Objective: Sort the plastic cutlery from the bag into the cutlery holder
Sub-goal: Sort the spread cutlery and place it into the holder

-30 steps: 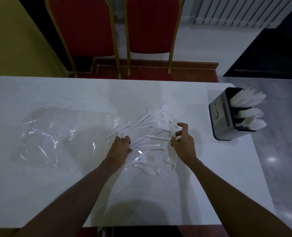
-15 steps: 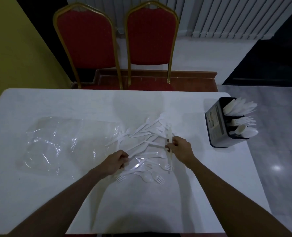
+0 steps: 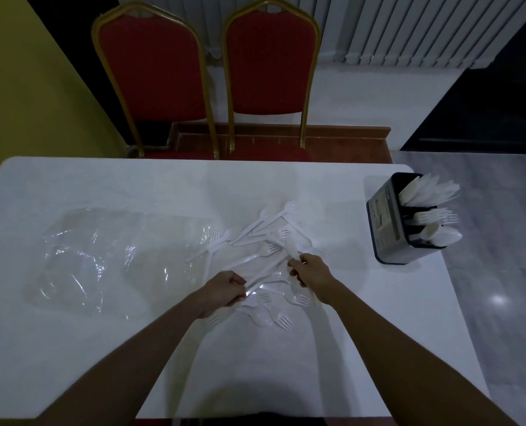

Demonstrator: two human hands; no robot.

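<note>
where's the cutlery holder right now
In the head view, the cutlery holder stands near the far right corner of the table, to the right of the loose cutlery and beyond the right hand.

Left hand (image 3: 224, 291) and right hand (image 3: 311, 269) each grip scattered cutlery (image 3: 264, 226).

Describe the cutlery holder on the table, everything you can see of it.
The cutlery holder is a dark, boxy container with a pale label on its side, standing upright on the white table near its far right corner. Its compartments hold white plastic pieces leaning rightward: what look like knives farthest, forks in the middle, spoons nearest. Nothing else touches it.
</note>
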